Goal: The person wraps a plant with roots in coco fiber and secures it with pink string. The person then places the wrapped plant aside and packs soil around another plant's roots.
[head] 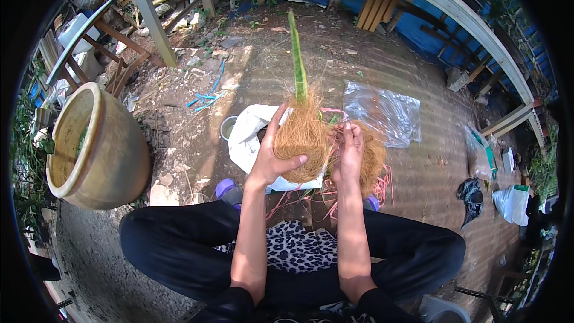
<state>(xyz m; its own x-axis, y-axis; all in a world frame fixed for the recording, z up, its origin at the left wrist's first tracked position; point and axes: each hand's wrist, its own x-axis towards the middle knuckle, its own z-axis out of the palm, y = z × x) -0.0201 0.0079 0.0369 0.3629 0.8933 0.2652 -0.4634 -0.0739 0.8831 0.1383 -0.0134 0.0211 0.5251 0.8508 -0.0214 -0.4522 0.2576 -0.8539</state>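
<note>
A ball of brown coconut fibre [301, 146] is held up in my left hand [276, 154], thumb across its near side. From its top rises one tall snake plant leaf [297, 60], green with yellow edges. My right hand [348, 150] is at the ball's right side, with pink raffia string [334, 111] pinched in its fingers. Behind that hand lies a loose heap of coconut fibre [373, 159]. A white sack [244, 132] with its mouth open stands beneath the ball. More pink string [382, 186] is strewn by the heap.
A large glazed clay pot [114, 152] stands at the left. Clear plastic sheeting [385, 114] lies flat right of the hands. Blue string [208, 97] and a small round container [228, 127] are on the left. Plastic bags [511, 204] sit far right; a metal frame [154, 22] spans the back.
</note>
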